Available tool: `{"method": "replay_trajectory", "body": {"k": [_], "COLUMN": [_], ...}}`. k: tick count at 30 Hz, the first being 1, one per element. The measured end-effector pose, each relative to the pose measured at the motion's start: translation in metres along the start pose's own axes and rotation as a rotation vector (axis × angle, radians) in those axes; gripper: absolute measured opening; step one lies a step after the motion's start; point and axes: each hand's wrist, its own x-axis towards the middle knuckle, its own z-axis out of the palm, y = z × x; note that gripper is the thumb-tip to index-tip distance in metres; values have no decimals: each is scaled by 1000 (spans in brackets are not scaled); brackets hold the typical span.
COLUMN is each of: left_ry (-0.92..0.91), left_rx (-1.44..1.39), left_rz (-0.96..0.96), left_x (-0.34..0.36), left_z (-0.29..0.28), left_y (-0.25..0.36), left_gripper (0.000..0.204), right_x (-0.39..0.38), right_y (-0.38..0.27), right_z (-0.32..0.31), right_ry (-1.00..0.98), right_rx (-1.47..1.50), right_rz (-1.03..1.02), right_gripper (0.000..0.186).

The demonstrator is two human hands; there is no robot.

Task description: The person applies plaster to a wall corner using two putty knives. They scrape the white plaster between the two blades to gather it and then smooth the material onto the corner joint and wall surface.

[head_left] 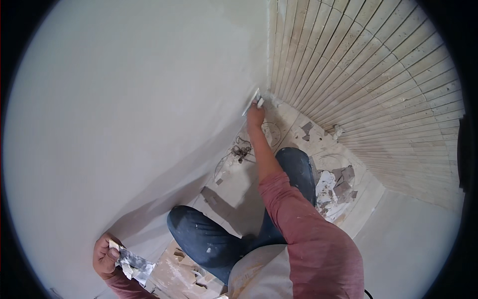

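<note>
My right hand [255, 115] reaches far forward to the foot of the smooth pale wall [139, 99], close to its corner with the ribbed wall. Its fingers are closed around a scraper with a light handle, and the flat blade [247, 106] lies along the wall just above the floor. At the lower left, my left hand [104, 255] grips a putty knife [137, 262] beside the same wall. White putty is smeared over that knife's wide metal blade.
A ribbed cream wall [368, 65] rises on the right. The dusty floor [234, 187] holds tangled wire [242, 149], dark broken pieces [306, 130] and a heap of white and grey debris [336, 189]. Below my bent knees lies a stained board-like surface [174, 271] with scraps.
</note>
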Motion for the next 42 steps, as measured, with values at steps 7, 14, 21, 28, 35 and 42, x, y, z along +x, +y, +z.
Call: {"method": "replay_trajectory", "body": {"k": [7, 14, 21, 28, 35, 42], "left_ry": [-72, -88, -89, -73, -93, -137], "left_rx": [7, -2, 12, 10, -7, 3], "left_rz": [58, 39, 3, -6, -40, 23], "left_x": [7, 7, 5, 3, 4, 12], "left_z": [3, 1, -6, -7, -5, -3], "left_y": [4, 0, -2, -1, 0, 4], "left_gripper": [47, 45, 45, 46, 48, 48], "right_x": [-139, -97, 13, 26, -27, -158], "right_y": [-94, 18, 107, 90, 46, -18], "right_z": [-22, -28, -4, 9, 11, -15], "right_ry": [85, 62, 108, 38, -5, -43], "right_rx": [-104, -1, -177, -31, -32, 77], "right_rz": [-769, -81, 181, 237, 95, -534], "right_gripper": [35, 39, 57, 55, 51, 41]}}
